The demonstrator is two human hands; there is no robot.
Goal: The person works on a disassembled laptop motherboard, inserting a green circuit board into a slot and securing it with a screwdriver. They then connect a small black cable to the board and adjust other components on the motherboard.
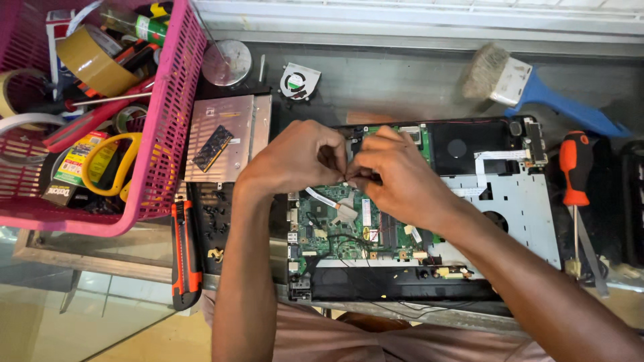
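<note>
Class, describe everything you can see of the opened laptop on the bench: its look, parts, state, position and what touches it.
The opened black laptop lies flat on the dark bench, its cover off. A green circuit board with small chips and thin wires fills its left half; a grey metal plate with a white ribbon cable covers the right. The left hand and right hand meet over the board's top edge, fingers pinched together on something too small to make out.

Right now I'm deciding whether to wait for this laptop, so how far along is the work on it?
Done: the laptop is open, green motherboard bare, small fan and memory stick lying apart. In hand: left hand and right hand pinch something small above the board; what it is cannot be told. Left: everything is still uncovered, the orange screwdriver unused.
</note>
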